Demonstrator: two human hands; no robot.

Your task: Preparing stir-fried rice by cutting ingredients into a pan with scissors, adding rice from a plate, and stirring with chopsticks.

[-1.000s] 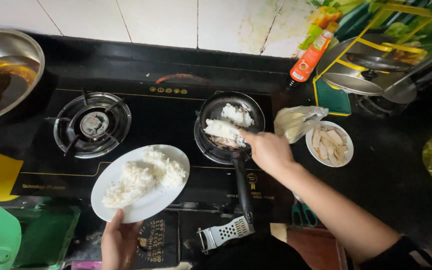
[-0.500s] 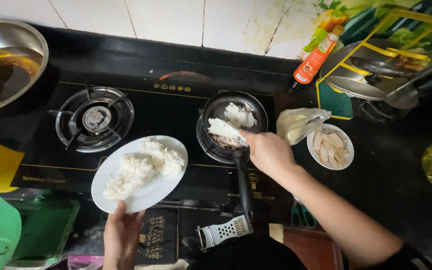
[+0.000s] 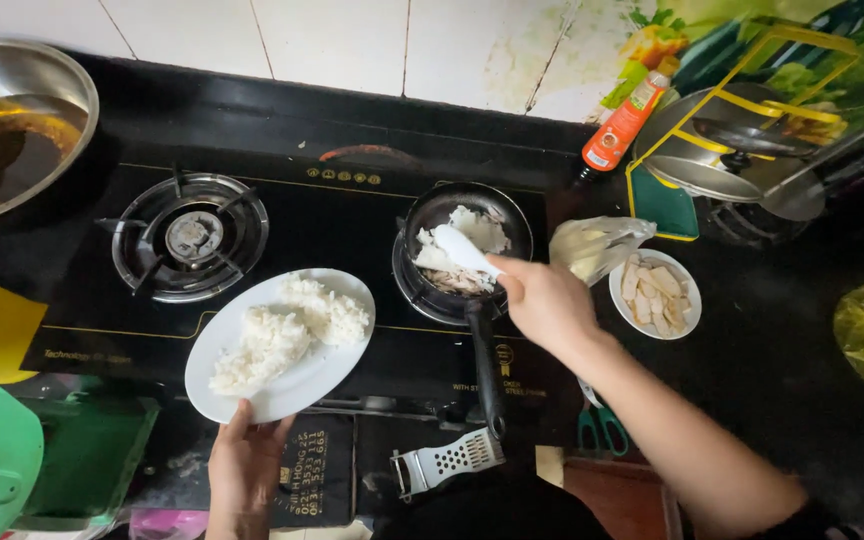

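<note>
Black glass hob [image 3: 352, 230] fills the work surface, set against a white tiled wall, with the person's two arms entering from the near edge.

Nearest the camera, the left hand [image 3: 242, 470] supports a white plate [image 3: 332, 370] from below at its near rim; the fingers are curled under the plate and the thumb lies on the rim, so the grip is closed on the plate. The plate is held level above the front edge of the hob, between the two burners. On it lies a mound of cooked white rice [image 3: 287, 330], spread along its length.

Just beyond, a metal grater [image 3: 447, 462] lies on the counter beside the end of the pan handle. A pair of green-handled scissors [image 3: 597, 428] lies under the right forearm.

The right hand [image 3: 550, 303] is closed around the handle of a white spatula [image 3: 464, 250], whose blade rests in the small black frying pan [image 3: 422, 215] on the right burner. The pan holds a portion of rice and some darker bits.

Step in hand, as judged: transfer of rice from plate to pan, partly done. The next move calls for bringing the plate rim over the pan and drawing rice across with the spatula, keeping the plate tilt shallow.

Farther off: an unlit left burner [image 3: 190, 237], a small white bowl of pale slices [image 3: 657, 293], a clear plastic bag [image 3: 592, 245], an orange sauce bottle [image 3: 624, 125] and a large steel basin [image 3: 17, 125].
</note>
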